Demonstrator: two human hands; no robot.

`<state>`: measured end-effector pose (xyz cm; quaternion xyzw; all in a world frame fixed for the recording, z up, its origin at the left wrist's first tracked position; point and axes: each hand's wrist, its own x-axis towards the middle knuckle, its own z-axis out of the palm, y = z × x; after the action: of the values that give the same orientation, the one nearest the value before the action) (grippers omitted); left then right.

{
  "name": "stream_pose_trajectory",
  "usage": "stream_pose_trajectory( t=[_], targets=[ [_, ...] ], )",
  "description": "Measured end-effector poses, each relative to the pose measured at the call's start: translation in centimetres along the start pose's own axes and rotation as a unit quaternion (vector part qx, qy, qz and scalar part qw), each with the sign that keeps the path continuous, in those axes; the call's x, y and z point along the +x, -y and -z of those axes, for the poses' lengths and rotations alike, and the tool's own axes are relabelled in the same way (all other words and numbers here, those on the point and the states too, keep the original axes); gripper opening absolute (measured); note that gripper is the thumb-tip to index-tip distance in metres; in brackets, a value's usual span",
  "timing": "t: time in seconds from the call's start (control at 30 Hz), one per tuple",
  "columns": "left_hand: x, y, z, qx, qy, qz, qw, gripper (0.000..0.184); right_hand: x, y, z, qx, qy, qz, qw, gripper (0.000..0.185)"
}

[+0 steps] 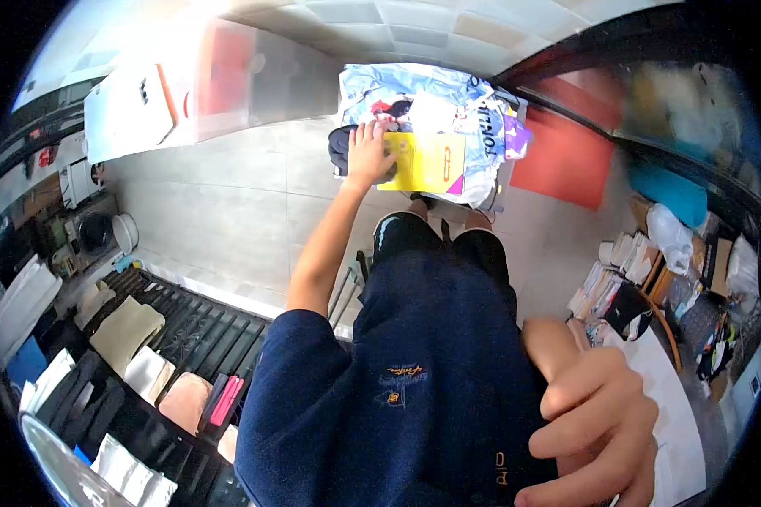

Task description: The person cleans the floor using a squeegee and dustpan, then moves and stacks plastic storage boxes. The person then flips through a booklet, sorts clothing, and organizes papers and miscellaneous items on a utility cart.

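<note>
My left hand reaches forward with its fingers stretched out. It rests where a folded black cloth meets a flat yellow package with a purple corner. Both lie on top of a light blue plastic bag with dark lettering, which is spread over a low support. A small purple printed packet sits at the bag's right side. Large and close to the camera, my right hand is raised at the lower right with its fingers curled. Its palm is hidden, so anything inside it does not show.
A red-orange sheet lies on the floor right of the bag. Stacked papers, cloths and bags crowd the right side. A black slatted rack with folded cloths stands at the left. A white box is at the upper left.
</note>
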<state>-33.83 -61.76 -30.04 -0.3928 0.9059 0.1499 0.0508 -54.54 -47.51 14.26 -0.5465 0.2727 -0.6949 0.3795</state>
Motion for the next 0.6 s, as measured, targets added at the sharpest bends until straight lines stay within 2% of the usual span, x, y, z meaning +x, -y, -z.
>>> stream_pose_trajectory(
  t=[0.03, 0.1, 0.17, 0.2, 0.27, 0.33, 0.37, 0.4, 0.43, 0.47, 0.5, 0.53, 0.57, 0.6],
  targets=[
    [0.2, 0.2, -0.4, 0.026, 0.005, -0.007, 1.000, 0.080, 0.2, -1.1, 0.7, 0.012, 0.039, 0.056, 0.998, 0.030],
    [0.1, -1.7, -2.2, 0.036, 0.063, -0.023, 0.997, 0.088, -0.5, -0.9, 1.6, -0.004, 0.069, 0.082, 0.994, 0.034],
    [-0.2, -2.1, -3.3, 0.074, 0.105, -0.030, 0.991, 0.097, -1.5, -2.5, 1.4, -0.090, 0.172, 0.015, 0.981, 0.038],
    [0.0, -2.7, -3.0, 0.108, 0.139, -0.036, 0.984, 0.102, -1.9, -3.0, 1.5, -0.091, 0.195, 0.003, 0.977, 0.039],
    [-0.2, -2.9, -3.6, 0.098, 0.137, -0.025, 0.985, 0.107, -3.8, -4.5, 1.2, -0.078, 0.202, -0.038, 0.976, 0.044],
    [0.0, -3.0, -5.0, 0.116, 0.113, -0.008, 0.987, 0.111, -6.6, -6.6, 1.1, -0.078, 0.151, -0.128, 0.977, 0.049],
    [0.4, -3.0, -4.2, 0.103, 0.129, -0.004, 0.986, 0.111, -8.9, -8.5, 0.8, -0.069, 0.085, -0.214, 0.971, 0.045],
    [0.8, -3.3, -3.4, 0.091, 0.146, -0.001, 0.985, 0.111, -10.7, -10.5, 1.0, -0.132, 0.035, -0.284, 0.949, 0.039],
    [0.5, -3.1, -4.0, 0.101, 0.078, -0.022, 0.992, 0.102, -12.7, -12.5, 1.2, -0.183, -0.012, -0.355, 0.917, 0.033],
    [0.8, -2.9, -3.9, 0.100, 0.081, -0.027, 0.991, 0.102, -15.7, -15.3, 1.9, -0.217, -0.035, -0.387, 0.896, 0.031],
    [1.8, -2.6, -3.6, 0.090, 0.119, -0.008, 0.989, 0.094, -18.7, -17.4, 3.1, -0.225, -0.035, -0.475, 0.850, 0.029],
    [2.8, -2.9, -3.5, 0.082, 0.157, 0.001, 0.984, 0.086, -24.2, -21.1, 4.5, -0.241, -0.081, -0.486, 0.836, 0.028],
    [2.5, -2.8, -3.7, 0.088, 0.102, -0.019, 0.991, 0.074, -24.6, -21.3, 4.9, -0.243, -0.054, -0.507, 0.825, 0.028],
    [3.3, -2.5, -3.7, 0.093, 0.155, -0.018, 0.983, 0.069, -26.5, -22.0, 5.5, -0.252, -0.051, -0.542, 0.800, 0.029]
  ],
)
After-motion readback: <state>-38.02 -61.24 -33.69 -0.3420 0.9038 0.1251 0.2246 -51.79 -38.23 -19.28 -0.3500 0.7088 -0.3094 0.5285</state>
